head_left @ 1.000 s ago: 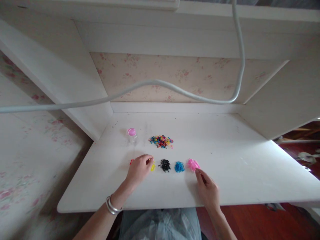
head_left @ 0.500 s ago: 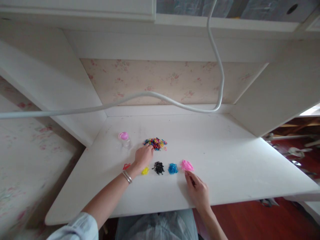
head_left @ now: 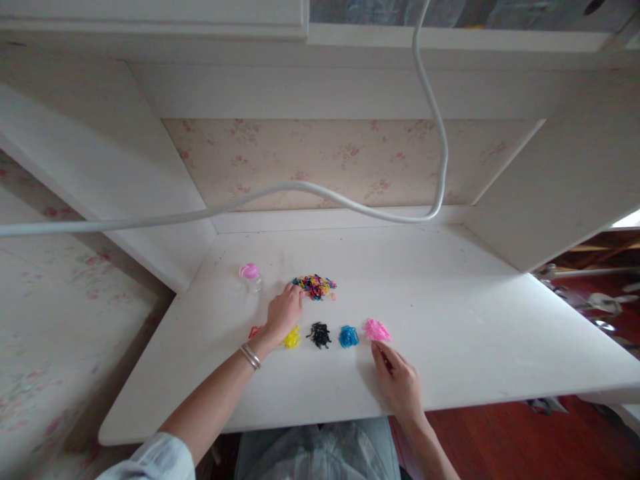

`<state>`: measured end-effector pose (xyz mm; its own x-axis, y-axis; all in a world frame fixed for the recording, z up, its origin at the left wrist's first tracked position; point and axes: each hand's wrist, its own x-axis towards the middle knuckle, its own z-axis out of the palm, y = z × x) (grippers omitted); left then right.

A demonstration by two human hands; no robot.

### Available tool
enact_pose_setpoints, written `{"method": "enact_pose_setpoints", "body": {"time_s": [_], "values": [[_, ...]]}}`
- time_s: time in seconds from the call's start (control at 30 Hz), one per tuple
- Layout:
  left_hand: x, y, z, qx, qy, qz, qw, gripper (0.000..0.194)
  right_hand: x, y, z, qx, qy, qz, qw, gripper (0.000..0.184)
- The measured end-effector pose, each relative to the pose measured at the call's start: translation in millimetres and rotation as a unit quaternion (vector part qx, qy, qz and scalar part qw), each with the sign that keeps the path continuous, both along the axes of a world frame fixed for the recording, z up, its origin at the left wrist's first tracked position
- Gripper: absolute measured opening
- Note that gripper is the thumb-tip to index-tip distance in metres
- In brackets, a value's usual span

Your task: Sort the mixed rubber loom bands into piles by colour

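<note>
A mixed pile of small coloured rubber bands lies on the white desk. In front of it sit sorted little heaps: red, yellow, black, blue and pink. My left hand, with a silver bracelet on the wrist, reaches to the left edge of the mixed pile, fingers curled with the tips at the bands. My right hand rests on the desk just below the pink heap, fingers together and pointing at it.
A small clear bottle with a pink cap stands left of the mixed pile. A white cable hangs across the view above the desk. Shelf panels wall the desk on the left, back and right. Red floor shows at lower right.
My left hand went from the yellow heap up to the mixed pile's left edge and stays there. My right hand has barely shifted below the pink heap. The camera tilted a little.
</note>
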<state>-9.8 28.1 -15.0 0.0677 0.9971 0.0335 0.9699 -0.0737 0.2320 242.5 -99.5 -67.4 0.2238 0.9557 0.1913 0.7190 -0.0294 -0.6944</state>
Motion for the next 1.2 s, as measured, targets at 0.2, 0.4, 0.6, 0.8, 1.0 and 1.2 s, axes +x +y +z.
{"method": "enact_pose_setpoints", "body": {"time_s": [0.2,0.4,0.6,0.8,1.0,1.2], "values": [[-10,-2,9.5,0.022,-0.017,0.015,1.0,0.031,0,-1,0.5,0.0,-0.002,0.004,1.0,0.039],[-28,-22,17.3,0.073,-0.071,0.01,0.995,0.024,0,-1,1.6,-0.004,0.007,0.003,1.0,0.04],[-68,-67,9.6,0.127,-0.139,0.036,0.981,0.024,2,6,10.1,-0.047,0.058,-0.012,0.997,0.044],[-103,-105,-5.2,0.124,-0.102,0.08,0.984,0.026,-17,23,39.2,-0.012,0.088,0.041,0.995,0.041],[-109,-114,-13.3,0.103,-0.121,0.072,0.985,0.028,-42,41,62.9,-0.005,0.051,0.107,0.993,0.042],[-115,-119,-19.7,0.117,-0.19,0.087,0.971,0.027,-48,61,73.0,-0.03,-0.062,0.15,0.986,0.036]]}}
